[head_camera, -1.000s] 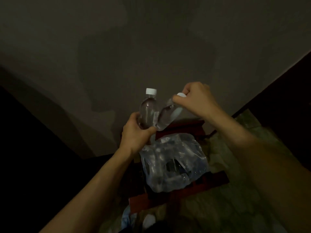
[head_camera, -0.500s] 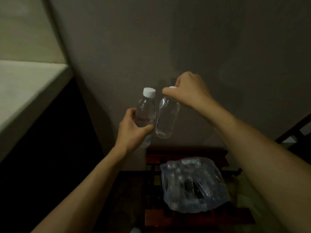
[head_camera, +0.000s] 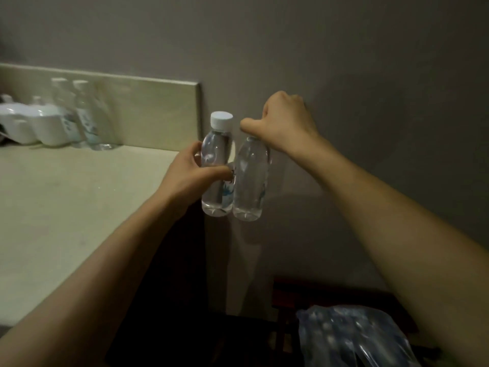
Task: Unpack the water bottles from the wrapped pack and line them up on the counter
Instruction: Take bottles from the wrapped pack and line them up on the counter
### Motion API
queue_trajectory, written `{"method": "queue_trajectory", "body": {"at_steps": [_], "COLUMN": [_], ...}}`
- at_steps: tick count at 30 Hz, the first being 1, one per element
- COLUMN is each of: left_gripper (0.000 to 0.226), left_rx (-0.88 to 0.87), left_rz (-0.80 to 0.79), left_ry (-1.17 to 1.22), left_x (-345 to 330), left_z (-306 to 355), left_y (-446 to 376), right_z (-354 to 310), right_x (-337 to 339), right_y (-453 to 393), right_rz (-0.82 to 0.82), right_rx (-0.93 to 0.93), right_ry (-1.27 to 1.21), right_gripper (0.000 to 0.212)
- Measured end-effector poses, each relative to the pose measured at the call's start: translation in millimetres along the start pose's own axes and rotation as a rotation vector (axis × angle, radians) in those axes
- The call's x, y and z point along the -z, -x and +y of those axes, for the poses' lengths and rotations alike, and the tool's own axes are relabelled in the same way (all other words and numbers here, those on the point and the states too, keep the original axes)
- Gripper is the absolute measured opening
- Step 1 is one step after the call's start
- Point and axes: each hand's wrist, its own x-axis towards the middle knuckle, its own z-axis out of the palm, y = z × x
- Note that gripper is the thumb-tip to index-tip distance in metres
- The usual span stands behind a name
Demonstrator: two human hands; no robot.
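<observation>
Two bottles in the air, not yet on the counter

The left hand (head_camera: 189,172) wraps its fingers around one bottle (head_camera: 217,165); the right hand (head_camera: 284,123) grips the other bottle (head_camera: 250,178) by its top. Two bottles (head_camera: 79,112) already stand on the counter (head_camera: 66,197); the pack (head_camera: 354,337) below still holds more.

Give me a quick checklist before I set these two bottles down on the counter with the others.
1. Left hand grips the left bottle round its body: ok.
2. Right hand holds the right bottle by its top, cap hidden under the fingers: ok, though cap seal cannot tell.
3. Both bottles upright, side by side: ok.
4. Bottles over the counter: not ok, they hang past its right edge.
5. Free counter beside the standing bottles near the backsplash: ok.
6. White teapot well left of the landing spot: ok.
</observation>
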Motion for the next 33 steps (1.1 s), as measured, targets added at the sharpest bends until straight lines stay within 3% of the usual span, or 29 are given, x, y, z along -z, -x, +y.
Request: {"method": "queue_trajectory", "body": {"at_steps": [4,16,26,31,33], "left_gripper": [0.045,0.048,0.06,0.069,0.074], "left_rx": [-0.031,0.018,0.121,0.066,0.002], "left_rz": [-0.032,-0.233,-0.25,-0.219,-0.161], "left_ry": [-0.017,-0.036,0.11,-0.035,-0.143], "left_x": [66.0,216.5,244.5,236.4,229.0], "left_z": [-0.7,-41.3,-71.8,-77.5,-82.4], "left_y": [-16.4,-79.8,-102.0,-97.6,-92.8], "right_z": [-55.3,-176.6,-198.2,-183.5,-171.8], "right_x": [-17.1,-109.0,-155.0,-163.5,-164.4], "right_y": [-19.4,-73.2,-76.8,-58.7,-49.3], "right_rz": [0.017,0.036,0.005,-0.14,-0.246], "right_rx": [-0.001,-0.099,-0.136,-0.196,-0.202], "right_ry": [0.016,0.019,-0.094,-0.279,-0.404], "right_gripper": [0.044,0.042,0.033,0.064,0.057]}}
